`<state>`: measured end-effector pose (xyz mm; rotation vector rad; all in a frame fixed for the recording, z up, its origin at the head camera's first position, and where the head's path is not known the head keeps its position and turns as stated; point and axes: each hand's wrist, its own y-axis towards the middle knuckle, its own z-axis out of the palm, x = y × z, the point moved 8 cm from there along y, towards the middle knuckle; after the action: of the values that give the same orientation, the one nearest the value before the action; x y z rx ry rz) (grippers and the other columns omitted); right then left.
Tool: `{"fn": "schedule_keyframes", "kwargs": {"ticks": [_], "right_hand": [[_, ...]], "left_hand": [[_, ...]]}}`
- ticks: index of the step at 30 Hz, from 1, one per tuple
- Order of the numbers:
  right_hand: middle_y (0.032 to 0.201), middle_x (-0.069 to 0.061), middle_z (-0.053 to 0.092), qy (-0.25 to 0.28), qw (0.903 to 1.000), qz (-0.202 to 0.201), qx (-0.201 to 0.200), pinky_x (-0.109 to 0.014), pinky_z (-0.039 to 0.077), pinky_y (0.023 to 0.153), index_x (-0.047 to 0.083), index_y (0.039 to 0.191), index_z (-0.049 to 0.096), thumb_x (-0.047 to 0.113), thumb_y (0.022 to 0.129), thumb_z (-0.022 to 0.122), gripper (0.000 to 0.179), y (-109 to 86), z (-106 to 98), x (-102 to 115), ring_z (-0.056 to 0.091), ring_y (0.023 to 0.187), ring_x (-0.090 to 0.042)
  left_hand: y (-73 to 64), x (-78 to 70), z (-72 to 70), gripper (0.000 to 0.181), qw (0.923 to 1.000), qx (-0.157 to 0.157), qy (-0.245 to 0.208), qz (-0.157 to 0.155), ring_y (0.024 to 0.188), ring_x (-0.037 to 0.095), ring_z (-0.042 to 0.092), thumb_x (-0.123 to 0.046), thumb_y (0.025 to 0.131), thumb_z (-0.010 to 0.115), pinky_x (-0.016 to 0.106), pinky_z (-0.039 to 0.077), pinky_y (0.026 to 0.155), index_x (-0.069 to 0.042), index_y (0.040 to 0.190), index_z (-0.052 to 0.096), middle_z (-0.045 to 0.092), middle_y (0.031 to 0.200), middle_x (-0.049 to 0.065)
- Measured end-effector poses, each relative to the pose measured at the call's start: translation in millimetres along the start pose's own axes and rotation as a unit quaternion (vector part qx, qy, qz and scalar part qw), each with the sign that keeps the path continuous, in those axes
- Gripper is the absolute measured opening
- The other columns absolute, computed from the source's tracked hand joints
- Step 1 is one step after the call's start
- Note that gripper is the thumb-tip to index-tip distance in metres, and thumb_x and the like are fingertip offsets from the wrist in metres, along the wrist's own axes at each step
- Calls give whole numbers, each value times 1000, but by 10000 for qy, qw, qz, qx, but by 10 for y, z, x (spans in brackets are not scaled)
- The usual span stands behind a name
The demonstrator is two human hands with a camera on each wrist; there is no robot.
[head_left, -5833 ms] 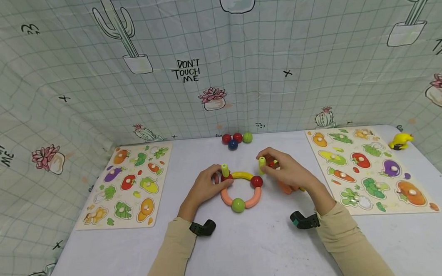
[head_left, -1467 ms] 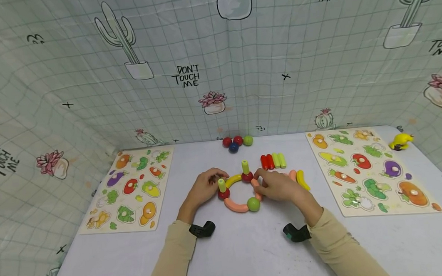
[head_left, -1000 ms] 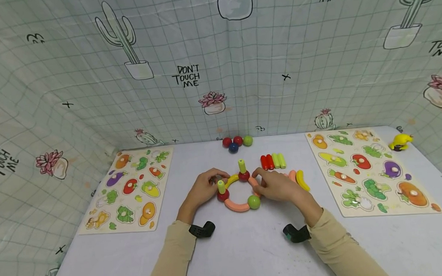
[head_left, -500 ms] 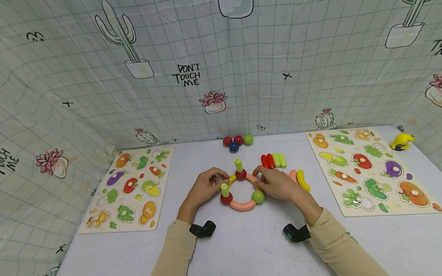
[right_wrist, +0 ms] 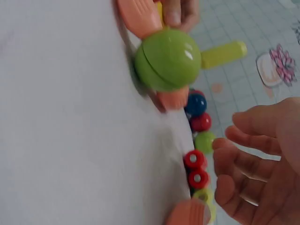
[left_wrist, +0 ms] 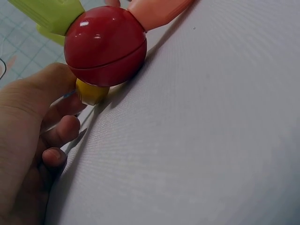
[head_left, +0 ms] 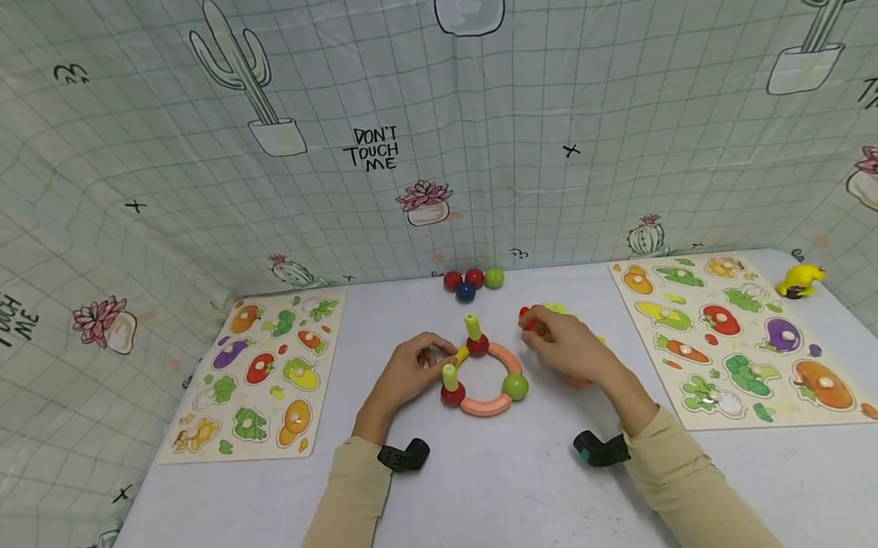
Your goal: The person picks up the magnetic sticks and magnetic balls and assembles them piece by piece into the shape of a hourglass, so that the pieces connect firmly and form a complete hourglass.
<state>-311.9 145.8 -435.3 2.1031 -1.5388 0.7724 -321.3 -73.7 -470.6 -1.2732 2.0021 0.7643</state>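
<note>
A ring of toy balls and curved rods lies on the table. My left hand [head_left: 414, 366] pinches its yellow curved rod [left_wrist: 92, 92] beside a red ball [left_wrist: 105, 44]. Green straight rods, one of them here [head_left: 473, 327], stand upright on the ring's two red balls. Two salmon curved rods, one at the near side [head_left: 486, 406], meet at a green ball [head_left: 516, 387]. Right of the ring, my right hand [head_left: 565, 343] hovers by the red straight rods [right_wrist: 197, 178], its fingers loosely bent. The right wrist view shows these fingers apart from the rods, with nothing between them.
Several loose balls, a blue one [head_left: 466, 292] among them, sit at the back edge. Green rods [head_left: 556, 308] and a salmon curved rod [head_left: 579, 382] lie partly behind the right hand. Vegetable puzzle boards lie left [head_left: 261, 374] and right [head_left: 740, 341], with a yellow toy [head_left: 800, 278] beyond.
A second green rod now stands on the ring, which has turned, its green ball going round to the right. My right hand has let go of the salmon curved rod and moved to the red rods.
</note>
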Motion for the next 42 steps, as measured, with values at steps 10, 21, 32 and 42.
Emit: {"fn": "schedule_keyframes", "kwargs": {"ticks": [10, 21, 32, 42], "right_hand": [[105, -12, 61, 188, 9977, 434, -484, -30, 44, 70, 9, 119, 54, 22, 97, 47, 27, -10, -300, -325, 56, 86, -23], [108, -16, 56, 116, 9967, 565, -571, -38, 46, 77, 3, 123, 51, 19, 97, 47, 31, 4, -298, -460, 54, 94, -29], [110, -20, 53, -78, 9970, 724, -266, -40, 46, 76, 1, 141, 35, 18, 95, 50, 52, 23, -210, -577, 53, 90, -29], [110, -22, 47, -397, 9975, 569, -162, -36, 44, 70, 3, 140, 39, 22, 95, 49, 49, 16, -174, -542, 52, 89, -29]], "left_hand": [[2, 12, 5, 11, 10000, -29, -4, -34, 71, 11, 48, -23, 88, 67, 22, 39, 64, -19, 98, 67, 62, 87, -3], [-16, 16, -3, 11, 9999, -56, -69, -83, 72, 12, 48, -23, 87, 68, 22, 39, 65, -20, 98, 68, 63, 89, -4], [-5, 15, 1, 12, 10000, -38, -34, -26, 72, 11, 48, -24, 88, 67, 21, 39, 64, -20, 99, 67, 64, 91, -4], [0, 34, 10, 10, 10000, -54, 25, 29, 74, 12, 49, -24, 89, 66, 22, 40, 65, -20, 98, 68, 63, 89, -5]]}}
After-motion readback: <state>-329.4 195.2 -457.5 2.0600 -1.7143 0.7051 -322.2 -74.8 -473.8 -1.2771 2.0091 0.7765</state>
